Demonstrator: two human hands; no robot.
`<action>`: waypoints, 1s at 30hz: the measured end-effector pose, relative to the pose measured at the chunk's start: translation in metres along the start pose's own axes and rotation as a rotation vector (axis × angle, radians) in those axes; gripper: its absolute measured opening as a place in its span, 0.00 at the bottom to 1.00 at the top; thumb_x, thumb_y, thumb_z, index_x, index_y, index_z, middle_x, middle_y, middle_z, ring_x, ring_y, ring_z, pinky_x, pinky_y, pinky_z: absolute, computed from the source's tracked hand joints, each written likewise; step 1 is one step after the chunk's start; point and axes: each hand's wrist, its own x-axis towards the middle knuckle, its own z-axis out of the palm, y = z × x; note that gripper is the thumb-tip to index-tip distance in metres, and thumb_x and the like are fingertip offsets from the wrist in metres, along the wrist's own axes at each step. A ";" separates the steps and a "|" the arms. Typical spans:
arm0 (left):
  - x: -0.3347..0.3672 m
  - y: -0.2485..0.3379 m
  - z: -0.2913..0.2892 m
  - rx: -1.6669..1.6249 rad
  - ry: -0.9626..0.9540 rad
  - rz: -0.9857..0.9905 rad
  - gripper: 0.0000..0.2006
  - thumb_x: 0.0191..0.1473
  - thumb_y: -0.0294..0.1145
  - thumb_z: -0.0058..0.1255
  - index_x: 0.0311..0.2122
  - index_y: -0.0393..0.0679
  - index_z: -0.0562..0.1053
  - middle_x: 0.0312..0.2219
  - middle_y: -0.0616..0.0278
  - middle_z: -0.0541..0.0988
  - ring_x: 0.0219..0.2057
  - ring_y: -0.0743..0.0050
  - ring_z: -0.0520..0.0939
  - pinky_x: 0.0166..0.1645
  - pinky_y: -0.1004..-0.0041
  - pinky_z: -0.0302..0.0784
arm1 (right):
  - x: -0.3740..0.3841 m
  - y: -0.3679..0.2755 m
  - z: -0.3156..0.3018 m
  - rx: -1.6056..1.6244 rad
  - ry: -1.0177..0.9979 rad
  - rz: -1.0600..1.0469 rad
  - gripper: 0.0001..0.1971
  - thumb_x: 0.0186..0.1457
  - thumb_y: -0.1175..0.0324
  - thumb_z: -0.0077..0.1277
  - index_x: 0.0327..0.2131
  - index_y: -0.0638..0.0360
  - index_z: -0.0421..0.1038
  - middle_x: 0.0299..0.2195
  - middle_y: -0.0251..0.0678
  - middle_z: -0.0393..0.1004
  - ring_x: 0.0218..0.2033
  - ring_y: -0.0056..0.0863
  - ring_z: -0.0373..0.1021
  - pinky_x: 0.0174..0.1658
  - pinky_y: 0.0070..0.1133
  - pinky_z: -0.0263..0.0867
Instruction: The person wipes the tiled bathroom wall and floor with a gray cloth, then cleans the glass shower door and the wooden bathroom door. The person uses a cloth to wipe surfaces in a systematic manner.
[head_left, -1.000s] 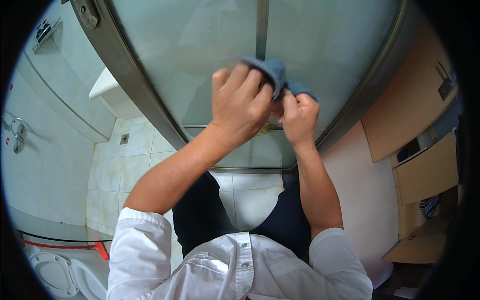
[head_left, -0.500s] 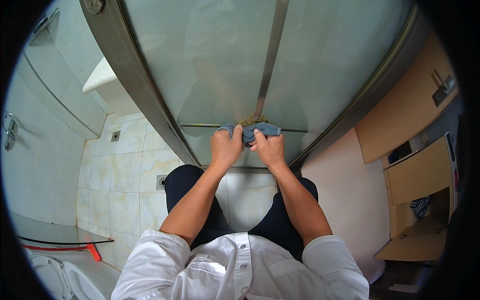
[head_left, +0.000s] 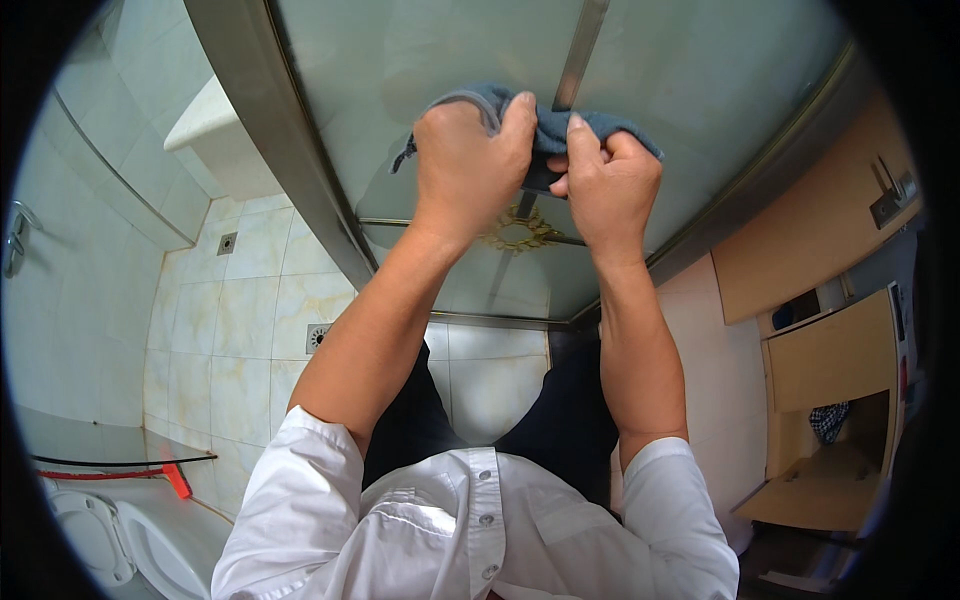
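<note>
Stretched between my two hands is a blue-grey cloth (head_left: 555,130), bunched in the middle. My left hand (head_left: 470,160) is closed round its left part, and a loose end hangs out past the knuckles. My right hand (head_left: 612,180) pinches the right part between thumb and fingers, with the other end sticking out to the right. Both hands are raised in front of a frosted glass door (head_left: 400,50). Below them a gold ring-shaped ornament (head_left: 520,232) shows where the door's metal strips cross. Whether the cloth touches the glass I cannot tell.
A metal frame (head_left: 255,100) edges the door. To the left are a white ledge (head_left: 215,135), floor drains (head_left: 227,243) and a wall tap (head_left: 18,240). A toilet (head_left: 150,540) and a red-headed tool (head_left: 177,481) are at lower left. An open wooden cabinet (head_left: 830,370) stands right.
Both hands have risen up and come nearer with the cloth, and moved slightly apart. The gold ornament, partly covered before, now shows below them.
</note>
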 end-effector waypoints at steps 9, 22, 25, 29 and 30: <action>-0.059 -0.056 0.005 0.088 0.012 -0.060 0.19 0.52 0.32 0.58 0.17 0.32 0.66 0.10 0.59 0.61 0.16 0.83 0.62 0.20 0.68 0.62 | -0.044 0.090 0.007 -0.214 -0.121 -0.076 0.10 0.60 0.72 0.52 0.28 0.70 0.77 0.19 0.35 0.78 0.17 0.20 0.74 0.19 0.19 0.68; -0.158 -0.170 0.002 0.156 -0.208 -0.741 0.16 0.46 0.35 0.57 0.20 0.29 0.73 0.17 0.39 0.75 0.18 0.55 0.77 0.30 0.57 0.74 | -0.133 0.209 0.029 -0.519 -0.331 0.165 0.19 0.56 0.63 0.53 0.16 0.67 0.74 0.13 0.42 0.74 0.15 0.33 0.73 0.24 0.32 0.68; -0.154 -0.167 -0.006 0.072 -0.151 -0.722 0.16 0.47 0.35 0.56 0.20 0.29 0.74 0.17 0.39 0.75 0.18 0.58 0.76 0.30 0.58 0.74 | -0.126 0.197 0.035 -0.391 -0.376 0.260 0.22 0.59 0.61 0.52 0.17 0.69 0.76 0.15 0.41 0.78 0.17 0.27 0.74 0.27 0.27 0.72; -0.113 -0.137 -0.024 -0.116 -0.076 -0.588 0.16 0.51 0.34 0.53 0.20 0.30 0.73 0.15 0.46 0.74 0.18 0.66 0.75 0.28 0.62 0.72 | -0.097 0.138 0.029 -0.065 -0.303 0.244 0.23 0.62 0.62 0.50 0.18 0.68 0.78 0.15 0.40 0.77 0.18 0.27 0.76 0.27 0.26 0.72; -0.101 -0.126 -0.028 -0.162 -0.045 -0.583 0.17 0.52 0.34 0.52 0.20 0.30 0.73 0.14 0.48 0.74 0.17 0.68 0.74 0.27 0.63 0.71 | -0.089 0.122 0.035 0.054 -0.265 0.239 0.20 0.63 0.64 0.50 0.22 0.70 0.79 0.16 0.40 0.78 0.18 0.25 0.75 0.26 0.23 0.70</action>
